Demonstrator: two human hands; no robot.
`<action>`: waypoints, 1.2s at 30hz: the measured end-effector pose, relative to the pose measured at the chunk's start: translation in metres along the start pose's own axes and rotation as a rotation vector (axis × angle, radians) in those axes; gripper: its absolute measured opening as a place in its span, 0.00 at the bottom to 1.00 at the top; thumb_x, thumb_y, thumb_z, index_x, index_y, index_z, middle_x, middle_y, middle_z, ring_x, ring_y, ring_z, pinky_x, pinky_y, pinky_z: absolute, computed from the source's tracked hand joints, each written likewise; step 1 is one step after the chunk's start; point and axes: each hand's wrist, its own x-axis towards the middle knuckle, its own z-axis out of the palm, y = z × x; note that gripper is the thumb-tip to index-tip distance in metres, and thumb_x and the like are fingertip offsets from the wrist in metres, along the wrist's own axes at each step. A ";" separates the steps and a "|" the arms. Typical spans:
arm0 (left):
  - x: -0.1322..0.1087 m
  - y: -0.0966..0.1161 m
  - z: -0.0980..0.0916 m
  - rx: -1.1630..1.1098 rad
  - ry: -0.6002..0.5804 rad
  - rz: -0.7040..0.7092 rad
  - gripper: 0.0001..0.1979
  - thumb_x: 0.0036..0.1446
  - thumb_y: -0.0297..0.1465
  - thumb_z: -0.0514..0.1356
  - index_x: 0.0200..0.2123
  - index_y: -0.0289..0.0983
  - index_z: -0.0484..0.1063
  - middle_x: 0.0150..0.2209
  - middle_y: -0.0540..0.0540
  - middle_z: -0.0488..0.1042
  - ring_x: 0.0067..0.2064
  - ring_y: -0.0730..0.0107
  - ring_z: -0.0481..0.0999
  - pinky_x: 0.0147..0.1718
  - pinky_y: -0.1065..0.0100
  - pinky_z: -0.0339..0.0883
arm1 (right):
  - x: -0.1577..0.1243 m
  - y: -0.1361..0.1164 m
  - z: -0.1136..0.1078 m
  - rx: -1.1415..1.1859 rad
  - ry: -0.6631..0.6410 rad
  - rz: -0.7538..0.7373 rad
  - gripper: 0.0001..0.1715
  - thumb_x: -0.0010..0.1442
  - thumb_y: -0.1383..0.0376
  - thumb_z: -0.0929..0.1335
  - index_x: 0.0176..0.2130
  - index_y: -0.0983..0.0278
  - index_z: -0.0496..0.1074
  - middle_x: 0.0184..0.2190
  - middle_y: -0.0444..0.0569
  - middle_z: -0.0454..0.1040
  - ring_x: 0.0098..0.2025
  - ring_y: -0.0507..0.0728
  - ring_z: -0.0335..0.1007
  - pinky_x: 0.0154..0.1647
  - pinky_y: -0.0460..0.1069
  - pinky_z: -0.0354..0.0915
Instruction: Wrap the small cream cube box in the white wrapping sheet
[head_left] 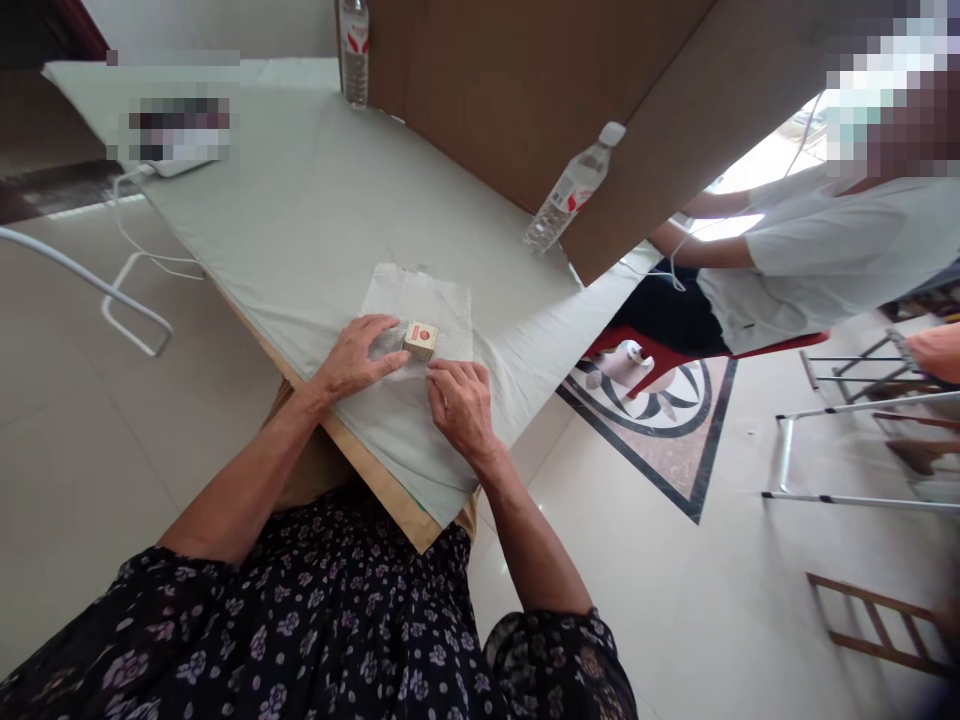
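Note:
A small cream-coloured box (421,338) with a round red mark and dark sides sits on a thin, crinkled white sheet (412,285). Left of the box, my left hand (360,357) rests with thumb and fingers spread; its thumb tip reaches the box's near left corner. My right hand (463,400) is just right of and nearer than the box, fingers curled in a pinch at the sheet's near part. What lies between those fingertips is mostly hidden. Beneath everything is a table with a pale cloth (300,220).
A leaning clear bottle (568,195) and an upright bottle (355,55) stand by a large brown cardboard panel (480,90). A white device (187,155) with a cable lies at far left. Another person (810,240) sits at right on a red chair (780,345).

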 end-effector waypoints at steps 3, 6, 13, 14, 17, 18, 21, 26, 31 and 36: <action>-0.002 0.005 -0.015 -0.018 -0.026 0.069 0.30 0.61 0.49 0.63 0.62 0.40 0.72 0.70 0.38 0.66 0.72 0.51 0.63 0.71 0.49 0.56 | 0.010 0.001 -0.005 0.023 0.034 0.037 0.15 0.73 0.64 0.62 0.41 0.59 0.77 0.52 0.51 0.82 0.52 0.61 0.76 0.59 0.58 0.61; 0.001 0.009 -0.017 0.063 -0.034 0.130 0.25 0.56 0.44 0.69 0.54 0.41 0.77 0.71 0.38 0.65 0.74 0.47 0.59 0.72 0.46 0.52 | 0.021 0.004 -0.008 0.065 0.064 0.080 0.14 0.73 0.64 0.62 0.41 0.60 0.77 0.52 0.52 0.82 0.54 0.61 0.76 0.60 0.58 0.61; 0.007 0.008 0.018 -0.041 0.152 0.156 0.03 0.58 0.32 0.65 0.33 0.39 0.76 0.62 0.38 0.75 0.65 0.51 0.73 0.65 0.48 0.65 | 0.048 0.019 -0.018 0.321 -0.020 0.157 0.18 0.73 0.55 0.63 0.45 0.61 0.77 0.49 0.53 0.83 0.49 0.60 0.79 0.52 0.54 0.68; 0.006 0.008 0.022 -0.052 0.187 0.155 0.03 0.57 0.31 0.64 0.32 0.39 0.76 0.61 0.37 0.76 0.64 0.51 0.74 0.64 0.48 0.66 | 0.051 0.021 -0.018 0.344 -0.046 0.177 0.19 0.73 0.53 0.63 0.48 0.61 0.77 0.50 0.54 0.82 0.48 0.59 0.79 0.51 0.53 0.69; 0.003 0.007 0.028 -0.067 0.229 0.132 0.03 0.57 0.31 0.64 0.31 0.39 0.75 0.60 0.36 0.76 0.62 0.50 0.75 0.63 0.47 0.67 | 0.059 0.026 -0.017 0.377 -0.113 0.209 0.20 0.72 0.52 0.65 0.51 0.62 0.77 0.52 0.55 0.82 0.48 0.60 0.79 0.51 0.53 0.69; 0.002 0.007 0.028 -0.074 0.227 0.123 0.03 0.57 0.31 0.64 0.31 0.39 0.75 0.60 0.37 0.76 0.62 0.51 0.75 0.63 0.47 0.67 | 0.060 0.027 -0.016 0.387 -0.120 0.210 0.20 0.71 0.52 0.66 0.51 0.62 0.77 0.51 0.55 0.82 0.48 0.60 0.79 0.51 0.53 0.70; 0.003 0.009 0.027 -0.103 0.219 0.113 0.03 0.57 0.31 0.64 0.31 0.39 0.75 0.60 0.37 0.77 0.62 0.51 0.75 0.63 0.48 0.67 | 0.060 0.029 -0.011 0.427 -0.103 0.201 0.19 0.71 0.53 0.66 0.51 0.62 0.77 0.52 0.55 0.82 0.49 0.60 0.80 0.50 0.53 0.71; 0.010 0.012 0.026 -0.165 0.235 0.085 0.03 0.57 0.32 0.62 0.32 0.39 0.75 0.59 0.37 0.78 0.62 0.53 0.76 0.63 0.49 0.67 | 0.056 0.031 -0.010 0.498 -0.104 0.157 0.22 0.71 0.50 0.65 0.52 0.61 0.77 0.54 0.54 0.81 0.51 0.60 0.79 0.54 0.54 0.71; 0.018 0.014 0.023 -0.267 0.223 0.019 0.06 0.57 0.35 0.62 0.33 0.38 0.74 0.53 0.38 0.82 0.55 0.56 0.80 0.56 0.55 0.72 | 0.049 0.036 -0.017 0.561 -0.084 0.145 0.27 0.70 0.45 0.64 0.54 0.61 0.77 0.55 0.55 0.80 0.55 0.61 0.77 0.59 0.56 0.70; 0.023 0.015 0.018 -0.340 0.191 -0.065 0.11 0.57 0.40 0.63 0.32 0.38 0.73 0.50 0.40 0.82 0.50 0.59 0.80 0.49 0.60 0.73 | 0.049 0.042 -0.013 0.535 -0.041 0.113 0.17 0.62 0.51 0.73 0.44 0.60 0.78 0.50 0.54 0.82 0.53 0.62 0.78 0.58 0.57 0.70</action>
